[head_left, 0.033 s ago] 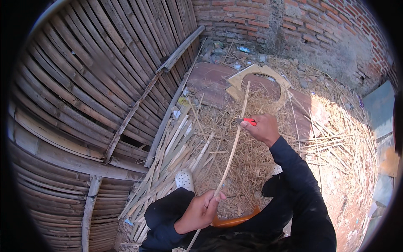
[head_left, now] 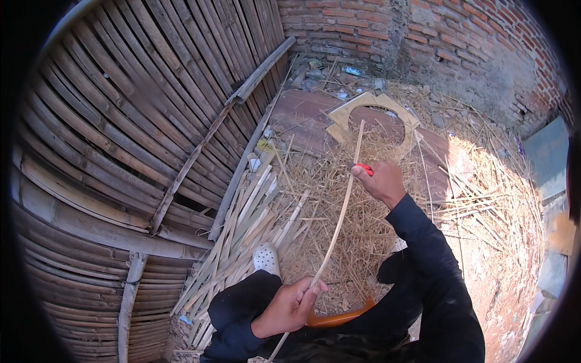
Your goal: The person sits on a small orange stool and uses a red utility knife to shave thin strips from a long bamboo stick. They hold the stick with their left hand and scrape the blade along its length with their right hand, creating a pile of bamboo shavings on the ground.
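Note:
A long, thin bamboo strip (head_left: 336, 233) runs from my lap away to the upper middle, bowed slightly. My left hand (head_left: 290, 307) is closed around its near part, with the tail end passing down under the wrist. Farther out, my right hand (head_left: 382, 181) grips a small knife with a red handle (head_left: 365, 169). Its short dark blade lies against the strip, below the free far tip. The right thumb is close to the strip; whether it presses on it I cannot tell.
Split bamboo strips (head_left: 242, 233) lie heaped at the left beside a bamboo slat wall (head_left: 121, 121). Shavings (head_left: 363, 242) cover the ground between my legs. Beyond lies a pale board with a round cutout (head_left: 339, 118); a brick wall (head_left: 363, 30) closes the back. An orange curved piece (head_left: 339, 317) sits under me.
My right hand and the knife have shifted slightly away from me along the strip. The strip's far tip has swung a little to the right. My left hand stays almost where it was.

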Action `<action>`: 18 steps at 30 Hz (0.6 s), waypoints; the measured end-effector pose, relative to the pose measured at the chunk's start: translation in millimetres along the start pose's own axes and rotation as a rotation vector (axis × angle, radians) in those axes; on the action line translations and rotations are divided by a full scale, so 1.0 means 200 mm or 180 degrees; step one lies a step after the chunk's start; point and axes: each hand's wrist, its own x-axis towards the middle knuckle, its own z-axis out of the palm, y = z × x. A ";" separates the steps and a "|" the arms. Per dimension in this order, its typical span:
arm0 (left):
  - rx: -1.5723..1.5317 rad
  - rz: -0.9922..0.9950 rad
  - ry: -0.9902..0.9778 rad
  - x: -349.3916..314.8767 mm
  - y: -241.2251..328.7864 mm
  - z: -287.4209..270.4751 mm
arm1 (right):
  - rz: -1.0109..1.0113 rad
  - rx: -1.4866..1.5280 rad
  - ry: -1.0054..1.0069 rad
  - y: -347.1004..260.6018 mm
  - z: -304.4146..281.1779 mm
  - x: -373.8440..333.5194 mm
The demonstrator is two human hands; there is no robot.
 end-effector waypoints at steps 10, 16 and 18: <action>-0.0643 0.0024 0.0093 -0.05 -0.12 -0.02 | -0.0663 0.0347 -0.0386 -0.14 -0.01 -0.21; -0.0472 0.0135 0.0242 -0.03 -0.09 -0.02 | -0.0954 0.0388 -0.0228 -0.17 0.00 -0.18; -0.0491 0.0129 0.0266 -0.02 -0.08 -0.03 | -0.1016 0.0294 -0.0140 -0.18 0.01 -0.15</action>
